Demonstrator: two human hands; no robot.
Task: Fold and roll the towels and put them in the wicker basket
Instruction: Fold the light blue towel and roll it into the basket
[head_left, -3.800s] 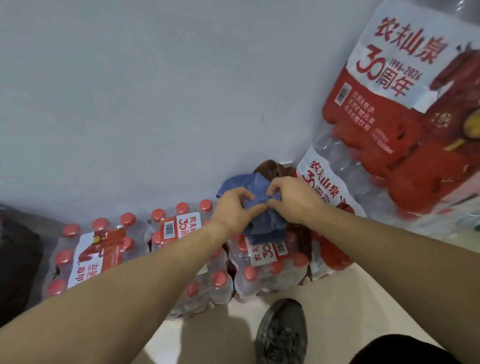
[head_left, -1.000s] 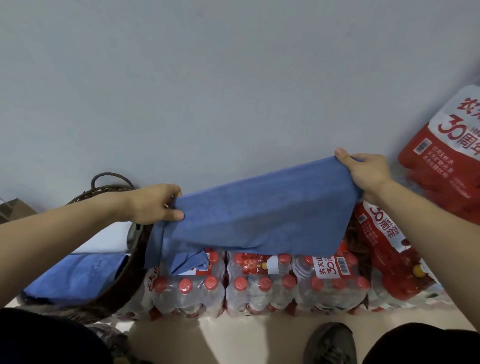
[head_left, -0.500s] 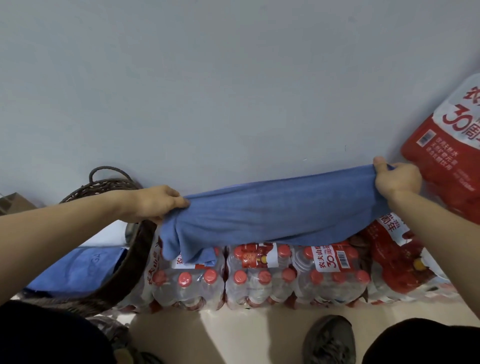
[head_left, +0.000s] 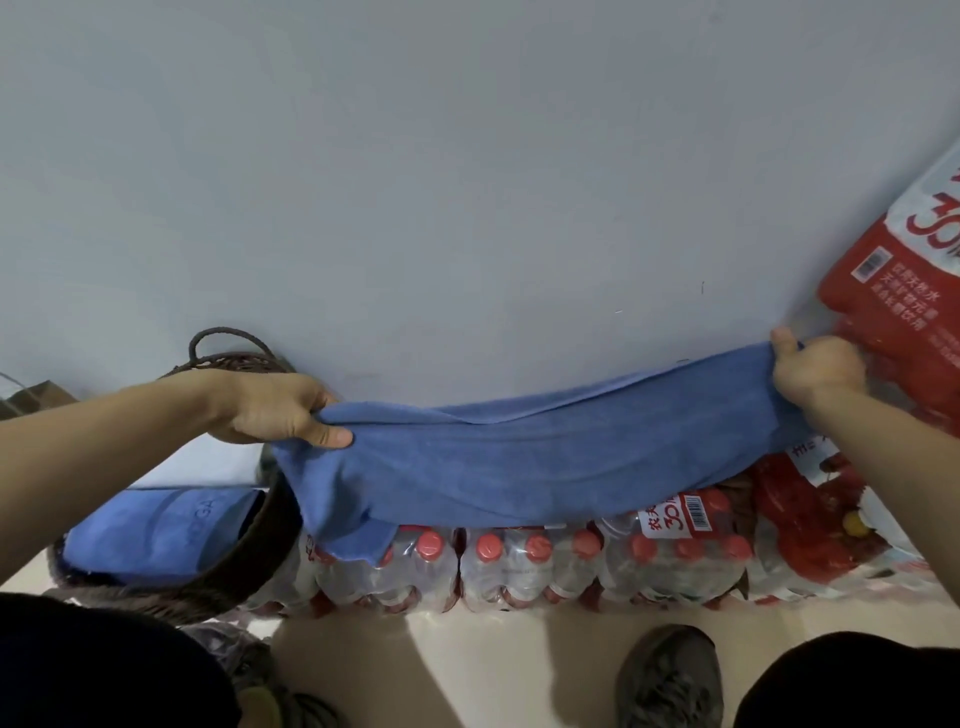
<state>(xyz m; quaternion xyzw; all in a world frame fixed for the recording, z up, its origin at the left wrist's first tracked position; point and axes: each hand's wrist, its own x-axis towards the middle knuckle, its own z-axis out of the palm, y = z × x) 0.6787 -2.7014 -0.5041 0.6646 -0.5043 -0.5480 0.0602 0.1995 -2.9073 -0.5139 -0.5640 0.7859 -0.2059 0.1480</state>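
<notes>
A blue towel (head_left: 530, 462) is stretched wide between my hands, sagging over the bottle packs. My left hand (head_left: 275, 410) grips its left end above the basket's rim. My right hand (head_left: 815, 374) grips its right end close to the wall. The dark wicker basket (head_left: 249, 561) stands at the lower left with a handle at its back. Inside it lies another blue towel (head_left: 161, 530), with a white one (head_left: 208, 462) behind it.
Shrink-wrapped packs of red-capped water bottles (head_left: 524, 566) line the grey wall (head_left: 415, 182). Taller red packs (head_left: 904, 291) are stacked at the right. My shoes (head_left: 670, 675) and dark trouser legs stand on the pale floor (head_left: 493, 670). A brown box (head_left: 36, 400) sits far left.
The towel was a bunched lump on the packs, then got lifted and spread. In the last second my hands moved further apart, the right hand rightward, and the towel dropped lower.
</notes>
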